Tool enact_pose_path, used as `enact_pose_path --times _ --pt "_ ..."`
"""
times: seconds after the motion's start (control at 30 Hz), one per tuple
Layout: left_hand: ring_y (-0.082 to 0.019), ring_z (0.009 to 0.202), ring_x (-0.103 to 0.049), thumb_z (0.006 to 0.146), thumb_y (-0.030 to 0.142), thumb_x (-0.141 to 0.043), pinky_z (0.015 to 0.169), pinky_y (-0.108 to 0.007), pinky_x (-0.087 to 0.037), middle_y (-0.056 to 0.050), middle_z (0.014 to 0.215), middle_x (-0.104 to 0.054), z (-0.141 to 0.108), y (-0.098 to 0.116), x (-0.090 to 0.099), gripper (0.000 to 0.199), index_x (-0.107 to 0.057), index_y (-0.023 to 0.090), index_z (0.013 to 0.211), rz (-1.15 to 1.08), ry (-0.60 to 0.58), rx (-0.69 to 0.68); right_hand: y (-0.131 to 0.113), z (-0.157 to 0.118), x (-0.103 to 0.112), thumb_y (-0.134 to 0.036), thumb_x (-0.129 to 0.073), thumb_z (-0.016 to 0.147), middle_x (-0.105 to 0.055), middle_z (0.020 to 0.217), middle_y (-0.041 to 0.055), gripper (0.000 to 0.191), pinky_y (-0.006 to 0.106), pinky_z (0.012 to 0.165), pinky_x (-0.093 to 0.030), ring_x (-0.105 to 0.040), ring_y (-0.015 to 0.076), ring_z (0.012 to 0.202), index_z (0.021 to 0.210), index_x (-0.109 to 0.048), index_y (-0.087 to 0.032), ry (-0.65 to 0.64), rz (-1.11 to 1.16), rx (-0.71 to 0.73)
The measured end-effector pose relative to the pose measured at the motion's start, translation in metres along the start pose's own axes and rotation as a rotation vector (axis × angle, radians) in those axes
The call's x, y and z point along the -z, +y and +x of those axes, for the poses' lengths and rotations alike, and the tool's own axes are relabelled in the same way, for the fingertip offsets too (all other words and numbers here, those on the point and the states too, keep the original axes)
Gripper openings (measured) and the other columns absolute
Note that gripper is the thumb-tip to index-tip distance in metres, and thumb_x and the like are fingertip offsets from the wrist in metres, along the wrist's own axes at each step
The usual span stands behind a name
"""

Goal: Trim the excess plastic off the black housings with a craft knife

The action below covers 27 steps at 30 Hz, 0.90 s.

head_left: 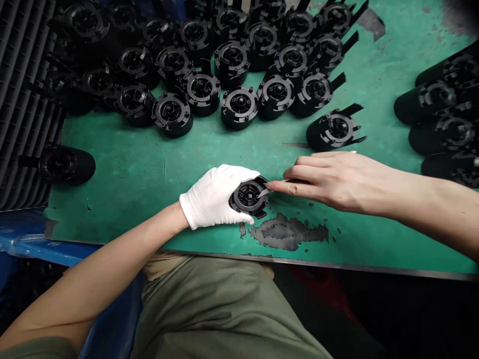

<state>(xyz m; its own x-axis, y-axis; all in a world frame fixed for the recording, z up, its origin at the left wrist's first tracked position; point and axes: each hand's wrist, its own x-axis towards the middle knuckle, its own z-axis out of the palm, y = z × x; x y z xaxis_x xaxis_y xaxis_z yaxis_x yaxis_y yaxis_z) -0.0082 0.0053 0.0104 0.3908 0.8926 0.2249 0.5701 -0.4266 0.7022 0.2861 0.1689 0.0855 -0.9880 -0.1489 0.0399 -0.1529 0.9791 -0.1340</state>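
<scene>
My left hand (213, 197), in a white glove, wraps round a black round plastic housing (249, 197) just above the green table. The housing's open, ribbed end faces up toward me. My bare right hand (325, 180) comes in from the right with its fingers closed on a small knife (264, 192). Most of its handle is hidden under the fingers. The pointed, pale blade reaches inside the housing's rim, near the ribs on its right side. Whether the tip touches the plastic I cannot tell.
Several similar black housings (240, 105) stand in rows at the back. One housing (333, 130) leans beyond my right hand, and another (67, 164) lies at the left. More housings (441, 132) lie at the right. A dark ribbed crate (26, 99) borders the table's (149, 159) left side.
</scene>
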Motion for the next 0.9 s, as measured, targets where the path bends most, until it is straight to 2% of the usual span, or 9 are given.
enact_pose_path --times 0.13,0.27,0.33,0.43,0.57,0.7,0.9 --pt "-0.041 0.134 -0.077 0.082 0.081 -0.090 0.115 -0.053 -0.062 -0.020 0.145 -0.078 -0.002 -0.002 -0.003 0.099 -0.062 0.019 0.154 0.010 0.018 -0.001 -0.019 -0.002 0.000 -0.001 -0.044 0.108 -0.073 0.103 0.0052 0.068 0.032 0.075 -0.047 -0.060 0.0203 0.087 0.173 -0.048 -0.023 -0.001 -0.069 -0.070" --pt "-0.041 0.134 -0.077 0.085 0.084 -0.086 0.117 -0.052 -0.061 -0.021 0.145 -0.078 -0.002 -0.002 -0.003 0.099 -0.063 0.017 0.154 0.018 0.018 -0.002 -0.060 -0.004 -0.002 0.002 -0.047 0.105 -0.070 0.100 0.0083 0.060 0.033 0.075 -0.048 -0.059 0.0223 0.087 0.162 -0.055 -0.010 -0.003 -0.141 -0.235" --pt "-0.040 0.136 -0.077 0.085 0.083 -0.086 0.117 -0.052 -0.061 -0.020 0.145 -0.078 -0.002 0.000 -0.002 0.097 -0.063 0.018 0.154 0.020 0.005 0.013 -0.080 -0.004 -0.006 0.004 -0.047 0.103 -0.070 0.101 0.0086 0.061 0.034 0.075 -0.048 -0.059 0.0225 0.086 0.162 -0.054 -0.008 0.010 -0.146 -0.322" --pt "-0.040 0.136 -0.076 0.084 0.077 -0.091 0.118 -0.052 -0.060 -0.020 0.146 -0.078 -0.003 0.008 -0.003 0.094 -0.064 0.018 0.152 0.004 0.007 0.051 -0.105 -0.005 -0.016 0.003 -0.051 0.105 -0.071 0.106 0.0072 0.063 0.030 0.069 -0.048 -0.063 0.0195 0.086 0.165 -0.052 -0.012 0.085 -0.028 -0.463" --pt "-0.040 0.133 -0.077 0.081 0.081 -0.091 0.116 -0.052 -0.061 -0.018 0.143 -0.078 -0.008 0.021 -0.012 0.094 -0.066 0.019 0.147 0.037 0.143 0.160 -0.130 -0.002 -0.031 -0.006 -0.059 0.110 -0.072 0.113 0.0063 0.057 0.026 0.075 -0.054 -0.070 0.0156 0.089 0.166 -0.052 -0.017 0.248 0.182 -0.731" --pt "-0.038 0.129 -0.079 0.082 0.083 -0.089 0.113 -0.050 -0.063 -0.017 0.139 -0.080 -0.009 0.026 -0.017 0.091 -0.068 0.019 0.144 0.052 0.182 0.172 -0.141 0.005 -0.041 -0.012 -0.062 0.112 -0.071 0.104 0.0042 0.051 0.029 0.075 -0.054 -0.070 0.0168 0.084 0.162 -0.055 -0.016 0.297 0.211 -0.805" --pt "-0.038 0.127 -0.079 0.083 0.081 -0.090 0.111 -0.050 -0.063 -0.018 0.136 -0.080 -0.007 0.023 -0.016 0.093 -0.066 0.015 0.144 0.045 0.189 0.136 -0.136 0.008 -0.043 -0.015 -0.064 0.112 -0.073 0.102 0.0033 0.047 0.029 0.068 -0.052 -0.070 0.0156 0.078 0.159 -0.059 -0.017 0.283 0.131 -0.801"
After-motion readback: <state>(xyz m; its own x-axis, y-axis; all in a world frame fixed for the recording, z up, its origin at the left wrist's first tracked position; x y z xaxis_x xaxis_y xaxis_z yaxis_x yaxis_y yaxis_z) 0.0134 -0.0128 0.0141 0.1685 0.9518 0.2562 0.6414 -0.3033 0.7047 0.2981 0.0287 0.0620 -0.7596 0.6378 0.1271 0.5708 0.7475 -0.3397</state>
